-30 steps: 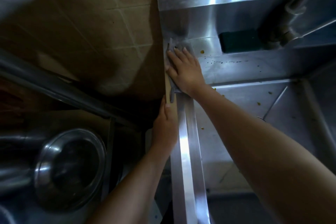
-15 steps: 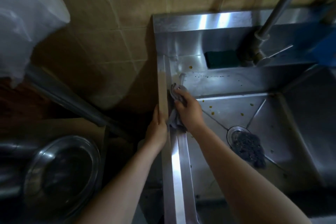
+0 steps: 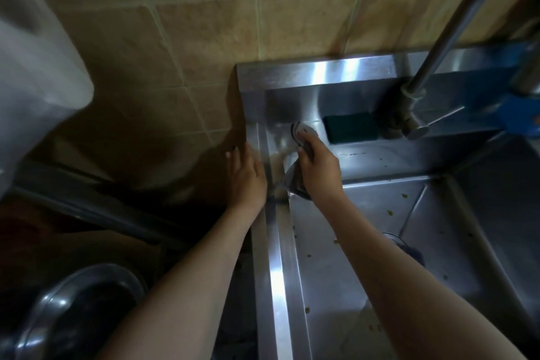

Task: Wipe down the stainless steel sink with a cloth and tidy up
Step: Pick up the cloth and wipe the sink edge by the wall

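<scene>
R grip round 1 cloth

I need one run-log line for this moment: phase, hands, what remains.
phase: wiping back-left ledge | right hand: grips cloth on sink ledge | left hand: open, at left rim | remaining: specks in basin

No text, label, brand, number or sign can be read. The brushed stainless steel sink bears no visible marking, and the blue plastic object at the right edge is too blurred to tell.
</scene>
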Demonstrator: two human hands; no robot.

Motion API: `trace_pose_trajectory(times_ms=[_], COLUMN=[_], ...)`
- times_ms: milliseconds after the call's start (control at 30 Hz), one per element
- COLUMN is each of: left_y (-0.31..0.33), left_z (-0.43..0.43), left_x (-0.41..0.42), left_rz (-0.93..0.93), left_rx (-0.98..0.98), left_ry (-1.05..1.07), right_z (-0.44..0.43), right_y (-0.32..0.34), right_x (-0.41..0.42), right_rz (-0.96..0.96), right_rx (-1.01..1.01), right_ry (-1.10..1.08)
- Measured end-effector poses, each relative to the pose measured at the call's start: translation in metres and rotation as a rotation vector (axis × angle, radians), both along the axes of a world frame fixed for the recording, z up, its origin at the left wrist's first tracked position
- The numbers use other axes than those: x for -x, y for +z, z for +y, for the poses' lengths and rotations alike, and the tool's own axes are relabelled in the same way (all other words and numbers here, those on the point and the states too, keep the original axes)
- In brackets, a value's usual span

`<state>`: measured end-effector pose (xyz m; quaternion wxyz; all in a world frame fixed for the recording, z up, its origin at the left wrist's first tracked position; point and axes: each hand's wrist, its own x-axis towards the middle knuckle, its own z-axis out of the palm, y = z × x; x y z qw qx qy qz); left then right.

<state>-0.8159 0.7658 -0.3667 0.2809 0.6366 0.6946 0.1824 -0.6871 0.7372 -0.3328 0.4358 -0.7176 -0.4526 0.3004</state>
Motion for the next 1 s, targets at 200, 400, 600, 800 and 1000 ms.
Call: trace_pose_trajectory(times_ms=[200, 400, 600, 800, 1000], left_y=[-0.009, -0.009, -0.004, -0.002, -0.003], left_z=[0.003, 0.004, 0.002, 0.000, 0.001], left_x=[-0.009, -0.013, -0.013, -0.014, -0.014], left_rz=[0.012, 0.072, 0.089, 0.079, 0.063], left_rx=[-0.025, 0.003, 0.051, 0.043, 0.060], left_ry=[0.017, 0.066, 0.088, 0.084, 0.091], right_z=[0.044, 0.050, 0.051, 0.049, 0.047], right_y=[-0.023, -0.052, -0.053, -0.048, -0.046], right_x=[-0.005, 0.001, -0.012, -0.021, -0.018], right_rz=[-0.440, -0.840, -0.877, -0.868, -0.850], right_rx=[0.043, 0.091, 0.125, 0.178, 0.234], right_ry=[0.205, 0.345, 0.354, 0.304, 0.220])
